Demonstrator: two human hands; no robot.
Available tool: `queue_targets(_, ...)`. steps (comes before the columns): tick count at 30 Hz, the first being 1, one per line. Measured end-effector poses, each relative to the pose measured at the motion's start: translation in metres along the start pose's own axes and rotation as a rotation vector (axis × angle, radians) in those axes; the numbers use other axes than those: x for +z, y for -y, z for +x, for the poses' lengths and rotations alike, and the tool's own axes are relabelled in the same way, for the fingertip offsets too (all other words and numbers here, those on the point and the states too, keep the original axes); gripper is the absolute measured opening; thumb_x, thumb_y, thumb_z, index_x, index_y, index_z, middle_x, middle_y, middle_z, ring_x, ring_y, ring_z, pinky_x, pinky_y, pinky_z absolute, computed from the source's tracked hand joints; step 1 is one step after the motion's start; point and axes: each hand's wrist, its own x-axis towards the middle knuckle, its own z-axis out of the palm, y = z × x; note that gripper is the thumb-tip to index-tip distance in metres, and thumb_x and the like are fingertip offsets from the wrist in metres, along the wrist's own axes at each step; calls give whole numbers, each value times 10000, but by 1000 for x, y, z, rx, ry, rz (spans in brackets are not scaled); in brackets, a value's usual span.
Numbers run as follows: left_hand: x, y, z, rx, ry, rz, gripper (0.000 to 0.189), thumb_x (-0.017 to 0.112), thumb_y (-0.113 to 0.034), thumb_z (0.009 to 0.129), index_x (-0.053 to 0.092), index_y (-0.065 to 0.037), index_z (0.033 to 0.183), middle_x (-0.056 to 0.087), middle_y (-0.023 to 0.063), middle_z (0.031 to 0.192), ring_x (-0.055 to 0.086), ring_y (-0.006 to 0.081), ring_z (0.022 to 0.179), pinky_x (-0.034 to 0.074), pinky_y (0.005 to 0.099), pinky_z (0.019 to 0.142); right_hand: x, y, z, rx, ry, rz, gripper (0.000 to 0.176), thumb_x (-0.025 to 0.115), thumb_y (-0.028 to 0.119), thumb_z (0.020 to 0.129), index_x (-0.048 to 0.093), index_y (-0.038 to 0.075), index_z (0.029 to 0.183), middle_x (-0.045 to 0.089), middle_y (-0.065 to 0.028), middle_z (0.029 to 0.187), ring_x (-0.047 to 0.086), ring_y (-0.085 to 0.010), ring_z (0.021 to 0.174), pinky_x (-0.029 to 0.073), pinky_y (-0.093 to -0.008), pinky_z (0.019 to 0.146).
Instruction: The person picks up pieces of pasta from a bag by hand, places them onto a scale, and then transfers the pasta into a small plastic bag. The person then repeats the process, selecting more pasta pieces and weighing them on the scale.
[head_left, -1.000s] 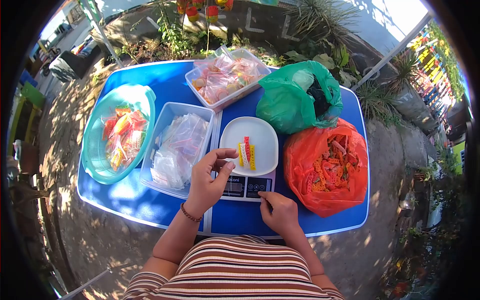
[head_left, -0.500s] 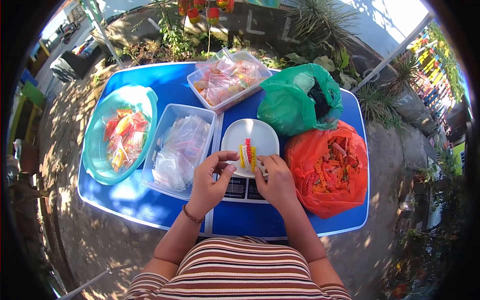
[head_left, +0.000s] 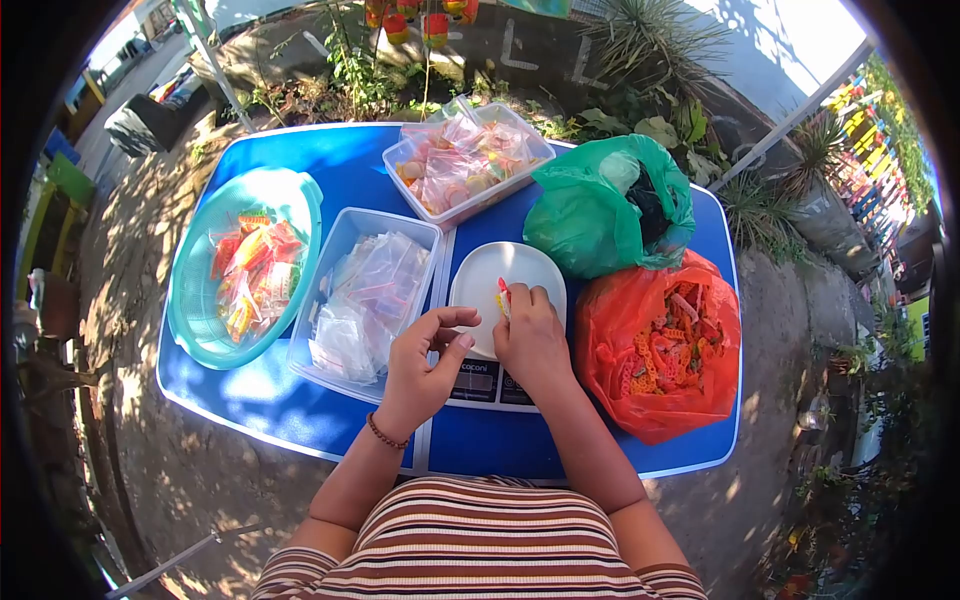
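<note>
On the white plate (head_left: 480, 275) of a kitchen scale (head_left: 475, 382), my right hand (head_left: 532, 338) closes its fingers round the small red, yellow and white ridged strips (head_left: 503, 298). Most of the strips are hidden under that hand. My left hand (head_left: 425, 362), a bead bracelet on its wrist, hovers at the plate's left edge. Its thumb and fingers are curved but apart, with nothing between them. To the left stands a plastic tub (head_left: 432, 262) of clear zip bags (head_left: 362, 290).
A red bag (head_left: 600, 375) holding orange and red strips is at right, with a green bag (head_left: 565, 225) behind it. A teal basket (head_left: 188, 280) of filled packets is far left. Another clear tub (head_left: 460, 210) with packets stands at the back of the blue table (head_left: 300, 420).
My right hand has moved up and over the plate and closed on the strips, which lay uncovered before. The left hand has hardly moved. The view has shifted slightly.
</note>
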Motion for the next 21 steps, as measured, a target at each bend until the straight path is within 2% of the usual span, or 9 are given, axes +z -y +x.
queue_targets(3, -4, -5, 1, -51, 85, 51, 275, 590, 21, 990, 605, 38, 1265, 701, 128, 1196, 686, 138, 1007, 560, 291, 935, 1, 0, -3, -8, -44, 27, 323, 591, 33, 912, 555, -27, 1227, 577, -259, 1096, 616, -450, 1052, 515, -495, 913)
queue_targets(9, -6, -6, 0, -50, 74, 40, 277, 588, 18, 993, 604, 34, 1269, 701, 126, 1196, 682, 138, 1020, 560, 294, 942, -37, -6, -21, -154, -165, 348, 282, 502, 34, 1011, 503, -73, 1272, 558, -266, 1169, 589, -473, 1036, 484, -503, 922)
queue_targets(10, -6, -6, 0, -53, 75, 38, 276, 587, 16, 994, 604, 34, 1269, 701, 125, 1196, 682, 139, 1021, 560, 294, 943, -44, -9, -24, -164, -154, 357, 288, 491, 37, 1031, 498, -76, 1296, 570, -259, 1181, 602, -451, 1029, 491, -463, 924)
queue_targets(13, -3, -8, 1, -56, 83, 32, 274, 586, 11, 997, 604, 34, 1270, 702, 125, 1197, 683, 142, 1022, 559, 293, 943, -70, -3, -40, -144, -163, 462, 277, 493, 39, 1041, 508, -75, 1293, 580, -239, 1158, 632, -375, 1024, 501, -413, 912)
queue_targets(16, -1, -11, 0, -58, 96, 36, 273, 587, 7, 999, 604, 33, 1270, 702, 125, 1201, 684, 141, 1021, 557, 285, 938, -80, -3, -57, -154, -273, 546, 286, 495, 54, 1062, 503, -72, 1318, 591, -204, 1158, 643, -272, 1017, 510, -375, 882)
queue_targets(19, 0, -12, 0, -59, 106, 36, 274, 587, 6, 1000, 604, 32, 1272, 702, 125, 1204, 684, 138, 1020, 555, 275, 932, -73, -9, -71, -206, -524, 573, 310, 492, 72, 1076, 491, -68, 1353, 584, -155, 1158, 606, -170, 946, 505, -313, 823)
queue_targets(20, 0, -11, 0, -58, 106, 32, 274, 587, 6, 1000, 604, 32, 1272, 702, 124, 1205, 683, 137, 1020, 554, 273, 930, -72, -9, -76, -193, -526, 652, 330, 492, 77, 1079, 474, -68, 1376, 564, -117, 1160, 544, -110, 869, 477, -259, 771)
queue_targets(21, 0, -11, -1, -56, 106, 28, 275, 587, 5, 1000, 604, 32, 1273, 702, 124, 1206, 683, 136, 1019, 554, 270, 928, -71, -10, -78, -198, -536, 674, 334, 492, 77, 1079, 470, -68, 1379, 558, -111, 1159, 526, -101, 854, 468, -248, 761)
